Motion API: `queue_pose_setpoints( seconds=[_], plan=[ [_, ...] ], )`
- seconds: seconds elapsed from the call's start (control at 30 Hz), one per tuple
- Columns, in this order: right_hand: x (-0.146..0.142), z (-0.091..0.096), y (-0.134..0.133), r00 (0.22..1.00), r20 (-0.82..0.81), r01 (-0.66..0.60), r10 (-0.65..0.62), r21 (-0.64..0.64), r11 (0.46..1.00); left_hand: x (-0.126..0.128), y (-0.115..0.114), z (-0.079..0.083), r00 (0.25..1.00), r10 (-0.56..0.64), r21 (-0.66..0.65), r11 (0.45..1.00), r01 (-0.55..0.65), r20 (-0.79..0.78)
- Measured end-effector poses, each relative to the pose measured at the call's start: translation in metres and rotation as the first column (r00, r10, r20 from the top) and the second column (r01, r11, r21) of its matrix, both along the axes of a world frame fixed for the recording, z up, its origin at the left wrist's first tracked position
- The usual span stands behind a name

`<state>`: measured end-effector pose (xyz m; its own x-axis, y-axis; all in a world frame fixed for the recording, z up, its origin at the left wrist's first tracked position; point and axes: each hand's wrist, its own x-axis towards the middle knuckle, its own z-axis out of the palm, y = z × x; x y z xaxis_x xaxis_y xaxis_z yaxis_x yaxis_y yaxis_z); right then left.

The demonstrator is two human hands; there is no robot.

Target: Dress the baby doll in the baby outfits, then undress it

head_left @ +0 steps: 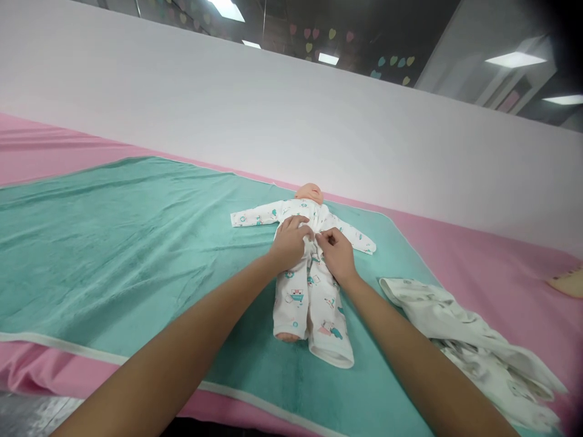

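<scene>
A baby doll (310, 193) lies on its back on a teal towel (113, 243), dressed in a white printed sleepsuit (307, 297). Both my hands rest on the doll's belly. My left hand (289, 241) has its fingers curled and pinches the sleepsuit's front fabric at the middle. My right hand (336, 252) pinches the same front opening from the other side. The doll's sleeves spread out to both sides, and one bare foot shows at the left leg's end.
The teal towel lies over a pink sheet (492, 279). A crumpled white printed garment (473, 346) lies to the right of the doll. A white wall panel (273, 115) runs behind. A tan object (567, 282) sits at the far right edge.
</scene>
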<state>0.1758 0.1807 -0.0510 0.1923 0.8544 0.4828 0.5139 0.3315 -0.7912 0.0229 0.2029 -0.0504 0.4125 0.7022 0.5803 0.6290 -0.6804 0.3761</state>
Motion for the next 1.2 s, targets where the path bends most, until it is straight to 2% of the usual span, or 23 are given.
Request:
queue_pose_setpoints(
  seconds=[0.13, 0.3, 0.37, 0.4, 0.47, 0.5, 0.53, 0.63, 0.7, 0.77, 0.8, 0.87, 0.97, 1.03, 1.1, 1.17, 1.2],
  plan=[
    [0.006, -0.004, 0.003, 0.989, -0.140, 0.053, -0.049, 0.026, 0.998, -0.004, -0.006, -0.001, 1.000, -0.005, 0.016, 1.000, 0.005, 0.021],
    [0.006, -0.004, 0.001, 0.967, -0.206, -0.150, 0.151, 0.017, 0.989, -0.003, -0.015, 0.008, 0.995, 0.097, 0.021, 0.995, -0.096, -0.015],
    [0.014, -0.003, 0.005, 0.970, -0.185, -0.159, 0.161, 0.025, 0.987, -0.003, -0.016, 0.014, 0.984, 0.168, 0.022, 0.986, -0.167, -0.051],
    [0.022, -0.004, 0.008, 0.983, -0.151, -0.102, 0.103, 0.017, 0.995, -0.003, -0.016, 0.016, 0.979, 0.198, 0.009, 0.980, -0.198, -0.055],
    [0.048, -0.007, 0.014, 0.991, -0.054, 0.122, -0.123, -0.023, 0.992, -0.008, -0.012, 0.018, 0.971, 0.238, -0.043, 0.970, -0.239, -0.020],
    [0.065, -0.009, 0.016, 0.961, 0.020, 0.277, -0.276, -0.069, 0.958, -0.012, -0.009, 0.018, 0.968, 0.250, -0.076, 0.966, -0.248, 0.018],
    [0.083, -0.010, 0.017, 0.928, 0.058, 0.372, -0.368, -0.109, 0.922, -0.019, -0.005, 0.018, 0.961, 0.269, -0.110, 0.959, -0.261, 0.065],
    [0.133, -0.015, 0.017, 0.872, 0.159, 0.488, -0.463, -0.209, 0.848, -0.044, 0.012, 0.012, 0.892, 0.403, -0.230, 0.906, -0.356, 0.206],
    [0.153, -0.018, 0.015, 0.848, 0.227, 0.526, -0.479, -0.237, 0.817, -0.064, 0.025, 0.006, 0.798, 0.548, -0.329, 0.823, -0.462, 0.249],
    [0.159, -0.020, 0.013, 0.829, 0.285, 0.546, -0.482, -0.220, 0.809, -0.082, 0.037, -0.001, 0.713, 0.658, -0.403, 0.736, -0.543, 0.242],
    [0.159, -0.022, 0.013, 0.821, 0.309, 0.549, -0.481, -0.195, 0.813, -0.089, 0.042, -0.003, 0.686, 0.691, -0.422, 0.705, -0.570, 0.229],
    [0.150, -0.023, 0.011, 0.810, 0.349, 0.539, -0.471, -0.129, 0.832, -0.100, 0.048, -0.008, 0.668, 0.718, -0.431, 0.675, -0.598, 0.197],
    [0.124, -0.017, 0.012, 0.836, 0.350, 0.453, -0.424, -0.004, 0.891, -0.103, 0.050, -0.010, 0.686, 0.711, -0.395, 0.681, -0.616, 0.157],
    [0.096, -0.007, 0.017, 0.899, 0.276, 0.336, -0.342, 0.069, 0.939, -0.097, 0.046, -0.009, 0.728, 0.670, -0.336, 0.725, -0.601, 0.144],
    [0.059, 0.006, 0.030, 0.952, 0.215, 0.198, -0.218, 0.112, 0.974, -0.087, 0.042, -0.008, 0.812, 0.571, -0.226, 0.812, -0.537, 0.120],
    [0.020, 0.021, 0.052, 0.942, 0.317, 0.084, -0.110, 0.095, 0.992, -0.075, 0.037, -0.009, 0.904, 0.425, -0.054, 0.905, -0.423, 0.048],
    [0.003, 0.028, 0.066, 0.892, 0.449, 0.035, -0.049, 0.038, 0.999, -0.070, 0.036, -0.011, 0.933, 0.361, 0.030, 0.932, -0.361, -0.006]
  ],
)
